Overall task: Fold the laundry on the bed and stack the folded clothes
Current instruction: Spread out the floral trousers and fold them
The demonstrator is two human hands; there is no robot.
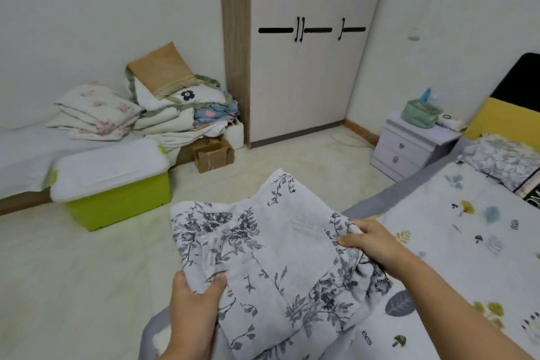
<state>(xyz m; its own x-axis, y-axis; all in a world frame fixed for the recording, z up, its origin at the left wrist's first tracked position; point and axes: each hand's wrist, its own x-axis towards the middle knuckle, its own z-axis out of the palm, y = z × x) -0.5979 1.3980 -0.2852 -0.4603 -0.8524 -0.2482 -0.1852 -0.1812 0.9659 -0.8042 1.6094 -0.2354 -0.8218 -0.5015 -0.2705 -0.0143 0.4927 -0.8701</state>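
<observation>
A: Two hands on one item. The left hand pinches the near-left edge of the floral-print garment, thumb on top and fingers curled under; the right hand grips a bunched fold at its right side. The garment is held up over the near corner of the bed, its far part hanging out above the floor.

B: Risks?

A: Judged, not observed: the layers are loosely gathered, so the fold could slide apart if either pinch relaxes. The overhanging far edge could droop to the floor. Uneven pull from the bunched right side may skew the fold line.

B: Stack location?

A: A folded patterned piece lies near the headboard, well apart from the hands; it is likely the stack.

B: Legible text?

A: Partial only. "ees" on the bedsheet below the garment; black band with large pale letters at the right edge, cut off, unreadable. No brand visible.
</observation>
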